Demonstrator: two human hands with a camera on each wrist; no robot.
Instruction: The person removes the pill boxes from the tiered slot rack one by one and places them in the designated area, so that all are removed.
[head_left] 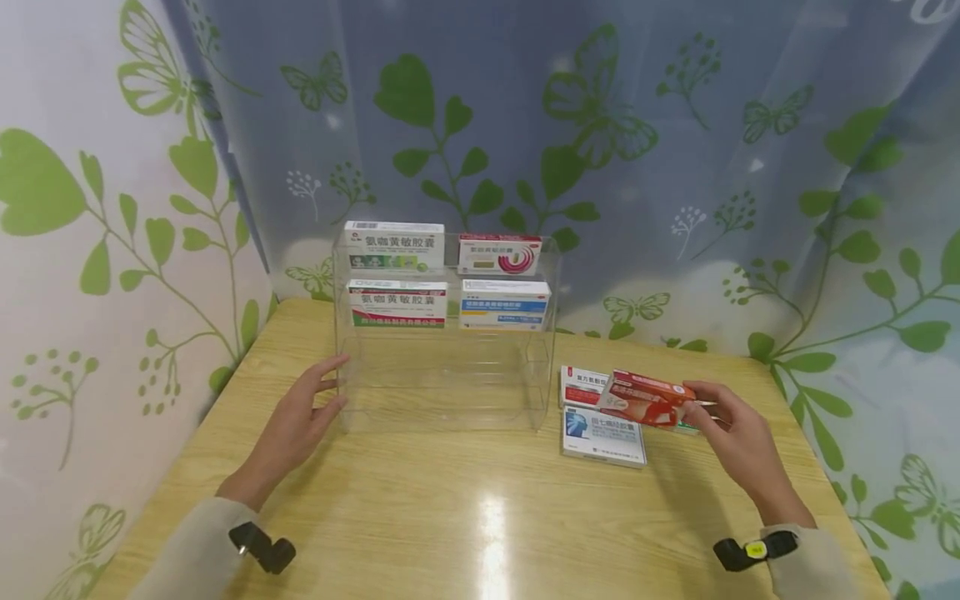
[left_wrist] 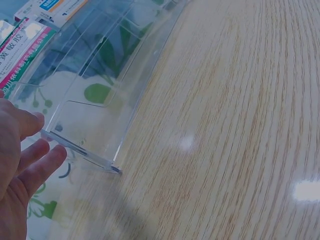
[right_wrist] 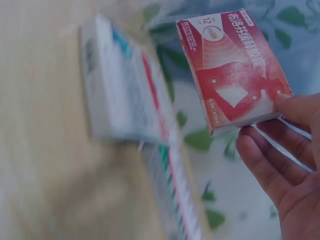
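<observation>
And it's the R hand (head_left: 738, 437) w/ the red box (head_left: 645, 398) in its grip, thumb & fingers pinching one end, box tilted above the table (head_left: 405, 508) nr flat boxes (head_left: 603, 437), R of the clear rack (head_left: 442, 375). L hand (head_left: 300, 421), fingers extended, touches rack's L side. 4 upright boxes (head_left: 397, 304) in its top 2 rows.

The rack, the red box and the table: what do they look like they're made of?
Rack: clear, shiny plastic, perhaps acrylic; the table's grain shows through it. Red box: probably thin card, printed and slightly glossy, with flat panels and creased edges. Table: glossy pale wood or wood-look laminate; grain and bright reflections show.
</observation>
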